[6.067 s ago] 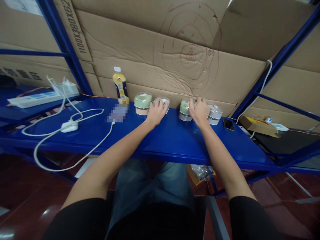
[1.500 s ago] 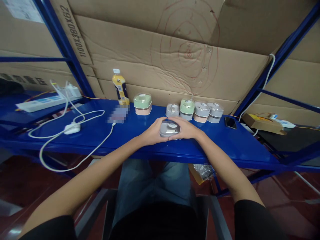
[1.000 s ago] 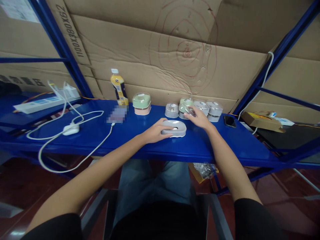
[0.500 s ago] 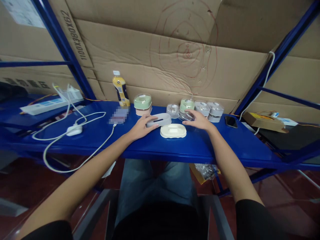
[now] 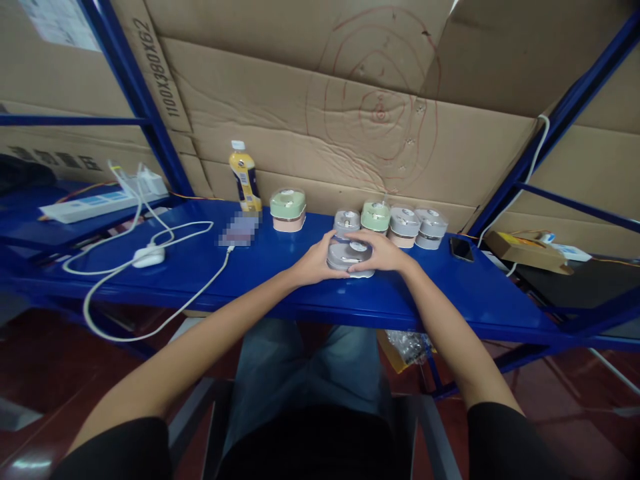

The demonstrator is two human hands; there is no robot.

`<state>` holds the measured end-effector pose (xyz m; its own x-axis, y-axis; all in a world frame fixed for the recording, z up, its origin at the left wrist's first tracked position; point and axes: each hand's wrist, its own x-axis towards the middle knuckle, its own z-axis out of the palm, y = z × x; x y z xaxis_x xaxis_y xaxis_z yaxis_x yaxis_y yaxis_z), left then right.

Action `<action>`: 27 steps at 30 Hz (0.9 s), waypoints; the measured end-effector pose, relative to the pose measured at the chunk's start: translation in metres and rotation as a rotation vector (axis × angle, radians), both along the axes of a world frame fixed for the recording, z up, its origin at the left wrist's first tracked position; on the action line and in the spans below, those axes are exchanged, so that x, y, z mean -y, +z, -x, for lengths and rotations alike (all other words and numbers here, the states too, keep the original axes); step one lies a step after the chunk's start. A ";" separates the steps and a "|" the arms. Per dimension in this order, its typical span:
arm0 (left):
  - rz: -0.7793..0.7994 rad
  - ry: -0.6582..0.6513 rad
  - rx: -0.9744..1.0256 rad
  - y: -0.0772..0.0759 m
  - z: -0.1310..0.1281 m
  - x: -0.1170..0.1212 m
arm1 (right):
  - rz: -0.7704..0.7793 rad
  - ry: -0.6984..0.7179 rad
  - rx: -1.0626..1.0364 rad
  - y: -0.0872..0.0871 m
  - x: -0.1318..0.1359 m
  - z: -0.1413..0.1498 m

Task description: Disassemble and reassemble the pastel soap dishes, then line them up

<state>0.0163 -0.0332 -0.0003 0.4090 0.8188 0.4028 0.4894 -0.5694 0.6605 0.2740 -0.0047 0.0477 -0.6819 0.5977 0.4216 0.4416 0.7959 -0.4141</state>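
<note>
A grey oval plastic box with a clear lid (image 5: 349, 253) sits at the middle of the blue table, a pale edge showing beneath it. My left hand (image 5: 316, 262) is wrapped around its left side, and my right hand (image 5: 381, 252) grips the right side and top of the lid. Just behind stands another grey lidded box (image 5: 346, 221). To its right is a row of stacked lidded boxes: a green one (image 5: 375, 217), a grey one over pink (image 5: 404, 225) and an all-grey one (image 5: 431, 229). A green-over-pink stack (image 5: 288, 210) stands apart on the left.
A yellow drink bottle (image 5: 245, 177) stands at the back left, beside a blurred-out item (image 5: 239, 229) with a white cable. A white adapter (image 5: 149, 255) and power strip (image 5: 100, 203) lie farther left. On the right is a black phone (image 5: 461, 249). Cardboard (image 5: 260, 127) lines the back.
Half a second ago my left hand held the grey piece beside a cream base, and my right hand the clear lid. The pieces are now together between both hands.
</note>
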 end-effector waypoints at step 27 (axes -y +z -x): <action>-0.322 0.593 -0.599 0.025 0.023 0.003 | -0.131 -0.353 -0.126 -0.018 0.002 0.020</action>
<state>-0.0068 -0.0357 0.0250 0.1709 0.8464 0.5044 0.9723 -0.2276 0.0525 0.2542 -0.0067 0.0296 -0.3821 0.7216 0.5772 0.6497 0.6540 -0.3875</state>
